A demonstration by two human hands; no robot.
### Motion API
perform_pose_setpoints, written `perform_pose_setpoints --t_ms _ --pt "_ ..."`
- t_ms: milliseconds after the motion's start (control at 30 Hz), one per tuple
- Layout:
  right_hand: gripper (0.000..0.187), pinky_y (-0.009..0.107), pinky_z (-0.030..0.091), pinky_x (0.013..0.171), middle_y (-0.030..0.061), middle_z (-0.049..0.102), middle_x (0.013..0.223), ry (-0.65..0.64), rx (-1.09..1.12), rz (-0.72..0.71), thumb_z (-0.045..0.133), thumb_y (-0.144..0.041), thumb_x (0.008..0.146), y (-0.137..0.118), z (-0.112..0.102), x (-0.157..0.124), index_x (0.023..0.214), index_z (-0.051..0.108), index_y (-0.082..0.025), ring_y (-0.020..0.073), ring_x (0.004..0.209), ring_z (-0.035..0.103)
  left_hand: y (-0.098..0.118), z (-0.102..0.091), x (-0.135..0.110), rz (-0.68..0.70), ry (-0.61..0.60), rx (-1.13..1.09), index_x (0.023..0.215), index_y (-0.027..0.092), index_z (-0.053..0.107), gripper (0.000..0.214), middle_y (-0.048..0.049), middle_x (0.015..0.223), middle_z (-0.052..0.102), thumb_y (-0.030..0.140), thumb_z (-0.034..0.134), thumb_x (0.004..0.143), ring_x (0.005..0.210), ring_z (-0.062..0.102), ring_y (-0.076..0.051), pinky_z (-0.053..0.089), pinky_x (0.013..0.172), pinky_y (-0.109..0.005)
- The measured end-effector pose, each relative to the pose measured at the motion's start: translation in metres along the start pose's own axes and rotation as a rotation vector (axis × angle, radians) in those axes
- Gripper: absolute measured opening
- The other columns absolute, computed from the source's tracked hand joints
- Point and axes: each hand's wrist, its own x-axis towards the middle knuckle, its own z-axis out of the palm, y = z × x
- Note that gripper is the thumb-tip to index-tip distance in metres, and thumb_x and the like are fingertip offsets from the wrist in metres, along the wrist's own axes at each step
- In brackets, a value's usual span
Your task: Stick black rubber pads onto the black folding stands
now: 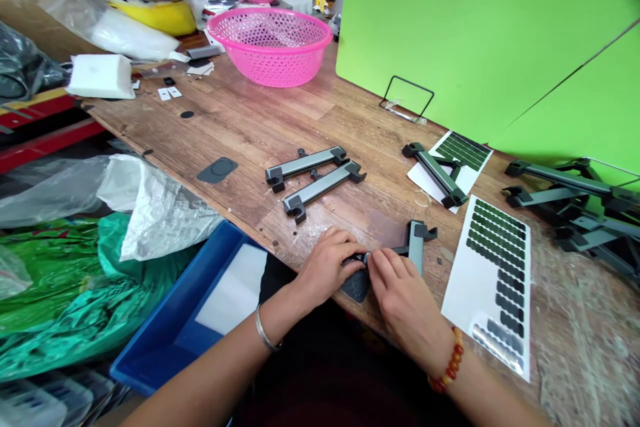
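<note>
My left hand [327,267], with a silver bangle at its wrist, is closed on the black end of a grey-and-black clamp-like bracket [416,250]. Close beside it, the bent fingers of my right hand [405,290] pinch the same end; the exact spot they grip is hidden. The bracket's grey bar with its black hooked tip sticks out beyond my right hand. A dark rounded pad [356,285] lies under my fingers at the table edge. To my right is a white sheet [463,267] with rows of small black pads, some spots bare.
Two similar brackets [325,188] lie ahead. Another bracket [435,173] rests on a second padded sheet [470,177], and several more are piled [575,183] at right by a green board [450,27]. A pink basket [280,60] stands behind; a blue bin [175,307] sits below left.
</note>
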Motion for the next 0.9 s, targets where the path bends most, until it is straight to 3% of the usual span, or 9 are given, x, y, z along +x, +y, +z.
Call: perform_pose_setpoints --t_ms 200,333,433,567,667,733,800,833,900 --pt "0.044 0.045 0.046 0.1 0.0208 0.053 0.127 -0.003 0.051 -0.003 0.041 -0.003 0.086 0.003 0.002 -0.011 0.128 0.051 -0.003 0.0303 0.119 0.046 0.002 -0.001 0.001 -0.009 0.005 0.007 0.103 0.021 0.069 0.02 -0.0043 0.092 0.063 0.026 0.066 0.083 0.093 0.052 -0.019 0.043 0.087 -0.034" --pt "0.046 0.047 0.046 0.1 0.0225 0.051 0.129 0.041 0.036 0.046 0.042 -0.003 0.086 -0.002 0.009 -0.011 0.131 0.048 0.0 0.0328 0.12 0.044 0.001 0.0 0.003 -0.011 0.005 0.006 0.103 0.022 0.069 0.021 -0.0036 0.091 0.063 0.023 0.067 0.083 0.092 0.053 -0.019 0.043 0.087 -0.034" --pt "0.04 0.044 0.05 0.095 0.0202 0.057 0.121 0.056 0.083 0.148 0.042 -0.006 0.088 -0.006 0.01 -0.003 0.127 0.052 -0.003 0.0292 0.11 0.05 0.001 -0.001 0.003 -0.037 0.002 0.016 0.105 0.024 0.069 0.024 -0.0031 0.093 0.063 0.02 0.068 0.081 0.094 0.054 -0.019 0.044 0.088 -0.035" --pt "0.04 0.046 0.051 0.087 0.0177 0.057 0.12 0.116 0.194 0.284 0.057 -0.016 0.085 0.001 -0.003 0.009 0.124 0.053 -0.009 0.0292 0.103 0.051 0.011 -0.01 0.007 -0.036 -0.007 -0.077 0.1 0.022 0.068 0.02 -0.0019 0.093 0.065 0.015 0.065 0.081 0.091 0.059 -0.017 0.047 0.087 -0.032" --pt "0.037 0.046 0.05 0.085 0.0132 0.062 0.109 0.167 0.284 0.245 0.062 -0.02 0.083 0.013 -0.02 0.014 0.119 0.056 -0.014 0.0286 0.099 0.051 0.029 -0.022 0.015 0.018 0.063 -0.156 0.097 0.021 0.065 0.017 -0.001 0.094 0.066 0.014 0.063 0.081 0.088 0.061 -0.015 0.049 0.085 -0.029" --pt "0.02 0.041 0.049 0.081 0.0087 0.064 0.094 0.251 0.403 0.227 0.059 -0.023 0.087 0.02 -0.031 0.016 0.106 0.06 -0.018 0.0256 0.093 0.052 0.044 -0.027 0.021 0.03 0.216 -0.189 0.103 0.022 0.06 0.022 -0.0021 0.099 0.065 0.018 0.064 0.081 0.092 0.061 -0.016 0.049 0.086 -0.03" --pt "0.013 0.038 0.048 0.079 0.0074 0.063 0.088 0.436 0.516 0.312 0.056 -0.027 0.089 0.027 -0.039 0.017 0.099 0.059 -0.019 0.024 0.09 0.053 0.057 -0.027 0.026 0.018 0.374 -0.246 0.117 0.023 0.052 0.038 -0.0055 0.114 0.061 0.023 0.065 0.082 0.104 0.058 -0.018 0.049 0.091 -0.033" --pt "0.014 0.037 0.048 0.079 0.0074 0.062 0.089 0.535 0.557 0.373 0.056 -0.031 0.09 0.03 -0.04 0.017 0.097 0.058 -0.019 0.0235 0.09 0.053 0.062 -0.025 0.026 0.005 0.402 -0.267 0.124 0.023 0.047 0.045 -0.0072 0.122 0.057 0.025 0.065 0.082 0.111 0.056 -0.02 0.048 0.094 -0.035" --pt "0.019 0.037 0.047 0.079 0.0074 0.062 0.09 0.68 0.601 0.466 0.057 -0.037 0.088 0.036 -0.037 0.018 0.096 0.058 -0.02 0.0231 0.089 0.054 0.066 -0.017 0.023 -0.023 0.312 -0.246 0.133 0.024 0.039 0.058 -0.0096 0.133 0.051 0.029 0.066 0.081 0.122 0.049 -0.023 0.043 0.102 -0.04"
